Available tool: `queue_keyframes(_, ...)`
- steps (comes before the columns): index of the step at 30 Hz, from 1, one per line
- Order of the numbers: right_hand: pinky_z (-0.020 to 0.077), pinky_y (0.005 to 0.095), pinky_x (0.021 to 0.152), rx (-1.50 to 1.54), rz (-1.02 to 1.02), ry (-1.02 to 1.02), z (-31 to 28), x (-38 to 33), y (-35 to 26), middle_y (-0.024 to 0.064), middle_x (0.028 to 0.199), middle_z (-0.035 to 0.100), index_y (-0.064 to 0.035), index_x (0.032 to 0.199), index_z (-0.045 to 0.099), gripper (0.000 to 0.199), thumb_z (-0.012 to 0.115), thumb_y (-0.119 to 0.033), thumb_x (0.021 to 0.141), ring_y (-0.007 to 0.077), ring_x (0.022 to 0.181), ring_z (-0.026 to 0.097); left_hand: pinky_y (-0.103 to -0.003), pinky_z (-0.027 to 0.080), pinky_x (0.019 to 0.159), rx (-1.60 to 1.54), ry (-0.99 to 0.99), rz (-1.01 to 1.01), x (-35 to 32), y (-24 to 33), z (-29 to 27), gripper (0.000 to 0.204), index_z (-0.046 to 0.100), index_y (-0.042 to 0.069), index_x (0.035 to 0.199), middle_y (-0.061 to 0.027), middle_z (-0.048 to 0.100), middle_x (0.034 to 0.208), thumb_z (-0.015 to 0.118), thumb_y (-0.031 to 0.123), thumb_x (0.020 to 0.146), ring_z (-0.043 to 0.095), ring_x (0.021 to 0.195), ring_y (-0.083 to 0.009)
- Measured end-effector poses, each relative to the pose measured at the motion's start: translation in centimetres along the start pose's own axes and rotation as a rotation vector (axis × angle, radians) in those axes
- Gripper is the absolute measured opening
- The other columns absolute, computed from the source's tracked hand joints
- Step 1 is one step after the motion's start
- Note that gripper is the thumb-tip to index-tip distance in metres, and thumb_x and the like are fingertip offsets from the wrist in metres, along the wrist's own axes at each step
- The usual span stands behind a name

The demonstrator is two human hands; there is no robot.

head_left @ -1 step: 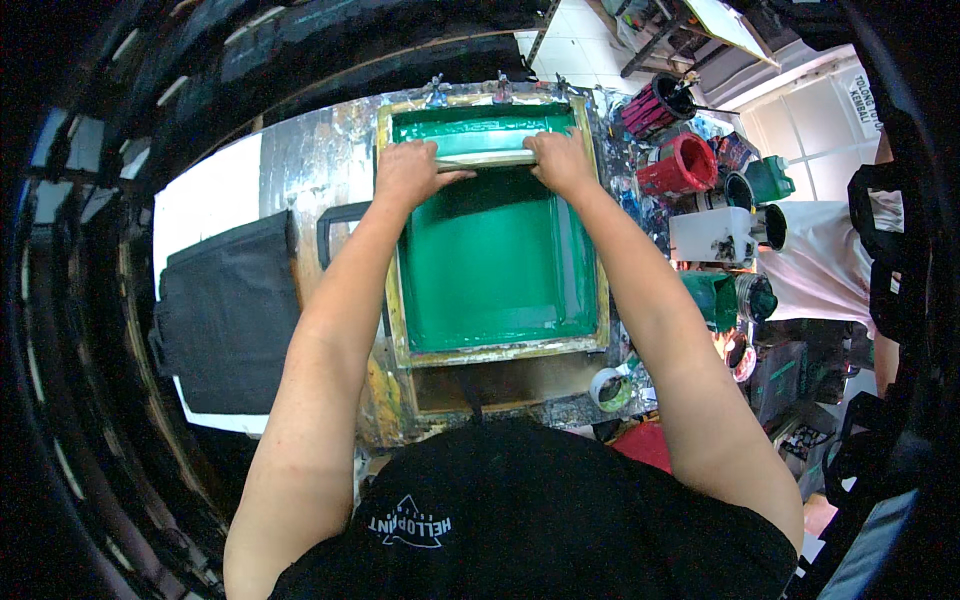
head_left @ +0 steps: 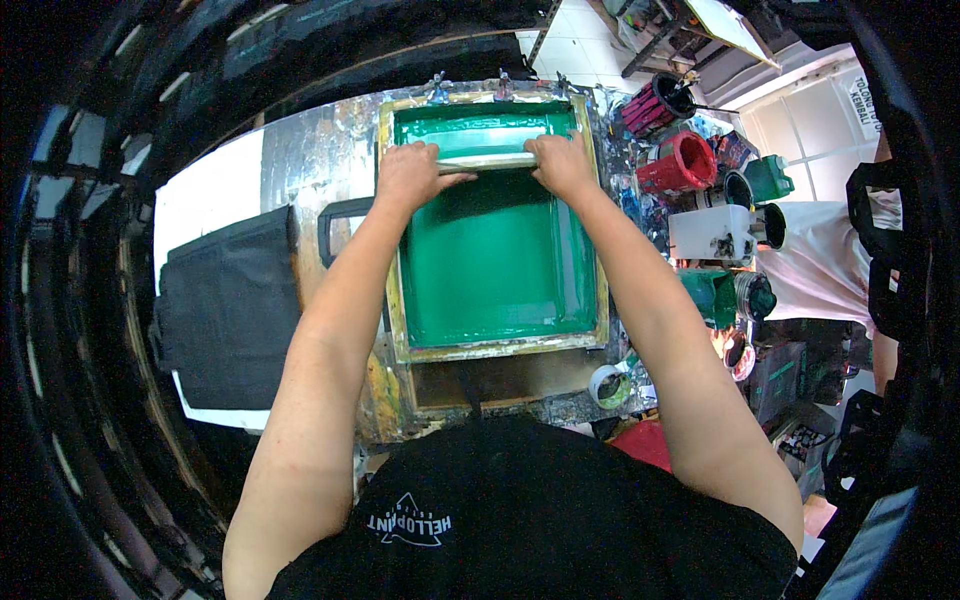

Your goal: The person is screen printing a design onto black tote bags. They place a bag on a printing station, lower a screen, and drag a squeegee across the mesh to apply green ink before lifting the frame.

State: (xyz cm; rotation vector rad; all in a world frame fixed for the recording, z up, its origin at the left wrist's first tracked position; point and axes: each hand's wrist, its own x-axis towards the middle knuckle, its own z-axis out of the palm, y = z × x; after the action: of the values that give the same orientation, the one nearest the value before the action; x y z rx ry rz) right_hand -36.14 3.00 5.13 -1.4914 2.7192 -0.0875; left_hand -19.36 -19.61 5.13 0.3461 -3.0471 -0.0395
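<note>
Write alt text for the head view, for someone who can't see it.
The left hand and right hand grip a pale bar over the far part of a green-coated framed screen. Black fabric lies to the left; paint-stained containers cluster at right.

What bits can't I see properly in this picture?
All in the head view:
- Ends of the pale bar: covered by the left hand and right hand.
- Whatever is under the green-inked screen: the screen hides it.
- Red thing, lower right: partly hidden by the black shirt.
</note>
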Motion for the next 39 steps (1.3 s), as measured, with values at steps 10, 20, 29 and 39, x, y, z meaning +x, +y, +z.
queue_keyframes(10, 0.0407, 0.0544, 0.098, 0.036, 0.052, -0.009, 1.0, -11.9, -4.7, 0.0056, 0.099, 0.070, -0.0167, 0.106, 0.072, 0.037, 0.084, -0.013, 0.072, 0.0266, 0.103, 0.068, -0.045, 0.054, 0.075, -0.050, 0.010, 0.035, -11.4, 4.5, -1.0, 0.076, 0.072, 0.003, 0.085, -0.0144, 0.070, 0.083, 0.068, 0.079, 0.075, 0.069, 0.079, -0.0332)
queue_keyframes(20, 0.0387, 0.0550, 0.103, 0.028, 0.034, 0.038, 1.5, -24.7, -9.8, 0.0064, 0.103, 0.068, -0.0152, 0.106, 0.068, 0.040, 0.084, -0.012, 0.070, 0.0267, 0.109, 0.065, -0.043, 0.049, 0.085, -0.086, -0.110, 0.004, -23.1, 9.8, -2.8, 0.058, 0.068, 0.007, 0.096, -0.0102, 0.067, 0.093, 0.081, 0.059, 0.075, 0.066, 0.095, -0.0290)
queue_keyframes(29, 0.0390, 0.0547, 0.103, 0.051, 0.043, -0.156, -0.1, -25.4, -10.5, 0.0059, 0.106, 0.068, -0.0140, 0.112, 0.066, 0.042, 0.084, -0.019, 0.074, 0.0277, 0.107, 0.066, -0.044, 0.050, 0.085, -0.062, -0.111, 0.019, -24.6, 10.3, -2.8, 0.060, 0.071, 0.009, 0.095, -0.0104, 0.069, 0.094, 0.078, 0.065, 0.075, 0.067, 0.097, -0.0286)
queue_keyframes(39, 0.0403, 0.0553, 0.092, 0.062, -0.171, 0.126, 0.8, -26.1, -14.6, 0.0068, 0.104, 0.062, -0.0232, 0.138, 0.057, 0.046, 0.064, -0.023, 0.093, 0.0270, 0.106, 0.059, -0.047, 0.043, 0.099, -0.167, -0.061, -0.033, -24.2, 10.3, -4.9, 0.086, 0.072, 0.005, 0.112, -0.0152, 0.064, 0.115, 0.073, 0.079, 0.070, 0.055, 0.119, -0.0329)
